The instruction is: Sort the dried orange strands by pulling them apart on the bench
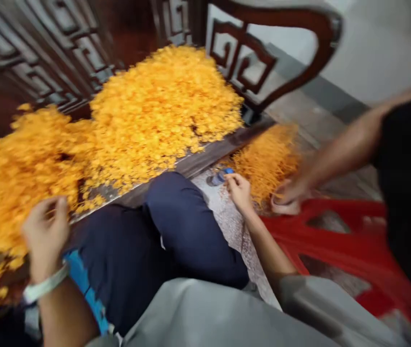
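Large heaps of small orange pieces [162, 106], resembling plastic flowers, lie on a dark wooden bench [205, 161]. My left hand [48, 231], with a pale band on its wrist, is over the front edge of the left heap [20, 178]. Its fingers are curled toward the thumb; blur hides whatever is between them. My right hand [239, 190] is low beyond my knee, closed in a pinch whose contents are hidden. Just left of its fingertips is a clear bottle with a blue cap [227, 171]. Behind that hand is a pile of thin orange stem-like pieces [268, 159] on the floor.
A co-worker's hand [288, 195] reaches in from the right, beside the stem pile. A red plastic stool [335, 231] stands near it at my right. The bench has a carved back [75, 43] and a curved armrest [299, 21]. My knees [187, 226] are against the bench edge.
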The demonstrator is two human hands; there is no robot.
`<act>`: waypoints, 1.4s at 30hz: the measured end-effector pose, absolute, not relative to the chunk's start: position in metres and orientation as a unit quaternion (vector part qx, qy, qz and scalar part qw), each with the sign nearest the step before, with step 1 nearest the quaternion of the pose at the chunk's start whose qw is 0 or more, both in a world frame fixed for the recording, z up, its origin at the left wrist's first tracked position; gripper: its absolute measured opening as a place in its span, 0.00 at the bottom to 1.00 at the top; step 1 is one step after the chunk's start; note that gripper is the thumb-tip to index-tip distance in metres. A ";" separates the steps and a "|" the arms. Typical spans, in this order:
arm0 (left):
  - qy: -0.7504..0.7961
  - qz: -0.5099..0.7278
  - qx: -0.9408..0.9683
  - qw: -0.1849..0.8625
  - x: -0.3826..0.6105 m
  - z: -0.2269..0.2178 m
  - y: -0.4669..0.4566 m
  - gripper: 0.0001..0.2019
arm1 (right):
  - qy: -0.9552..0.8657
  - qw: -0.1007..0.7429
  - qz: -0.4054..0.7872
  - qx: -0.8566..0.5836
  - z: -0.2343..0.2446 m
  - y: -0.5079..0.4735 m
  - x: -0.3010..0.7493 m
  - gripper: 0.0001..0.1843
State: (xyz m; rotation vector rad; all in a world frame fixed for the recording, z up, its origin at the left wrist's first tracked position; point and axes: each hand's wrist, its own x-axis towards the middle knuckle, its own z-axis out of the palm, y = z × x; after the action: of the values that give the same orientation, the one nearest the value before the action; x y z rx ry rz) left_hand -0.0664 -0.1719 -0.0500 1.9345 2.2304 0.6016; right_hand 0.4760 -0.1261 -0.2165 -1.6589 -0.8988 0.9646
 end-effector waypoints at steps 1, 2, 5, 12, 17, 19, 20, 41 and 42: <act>0.746 0.201 0.635 0.011 -0.060 -0.059 -0.167 0.17 | -0.393 0.495 0.390 -0.670 -0.207 -0.115 0.470 0.20; 0.733 0.185 0.655 -0.001 -0.055 -0.067 -0.159 0.16 | -0.409 0.508 0.374 -0.659 -0.199 -0.102 0.466 0.20; 0.699 0.159 0.698 -0.001 -0.047 -0.095 -0.139 0.16 | -0.396 0.580 0.287 -0.651 -0.186 -0.059 0.465 0.18; 0.698 0.193 0.686 0.077 -0.039 -0.156 -0.139 0.16 | -0.469 0.631 0.187 -0.589 -0.144 -0.032 0.416 0.17; 0.694 0.277 0.651 0.134 -0.039 -0.170 -0.139 0.13 | -0.741 0.391 0.373 -0.399 -0.069 -0.025 0.302 0.10; 0.675 0.325 0.645 0.151 -0.040 -0.167 -0.139 0.13 | -0.802 0.284 0.430 -0.303 -0.052 -0.008 0.256 0.11; 0.664 0.350 0.642 0.155 -0.040 -0.164 -0.140 0.13 | -0.824 0.231 0.449 -0.258 -0.048 0.001 0.233 0.13; 0.818 0.324 0.475 0.000 -0.094 -0.138 -0.116 0.35 | -0.820 0.393 0.298 -0.290 0.026 0.108 0.056 0.09; 0.822 0.319 0.471 0.003 -0.093 -0.138 -0.116 0.34 | -0.788 0.430 0.337 -0.284 0.040 0.117 0.068 0.10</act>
State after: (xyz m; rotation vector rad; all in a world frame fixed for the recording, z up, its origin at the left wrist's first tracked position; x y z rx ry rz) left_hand -0.0934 -0.1162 -0.1378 1.4785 2.5789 1.0008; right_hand 0.0676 0.1171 0.0396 -0.7081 -1.9668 0.8396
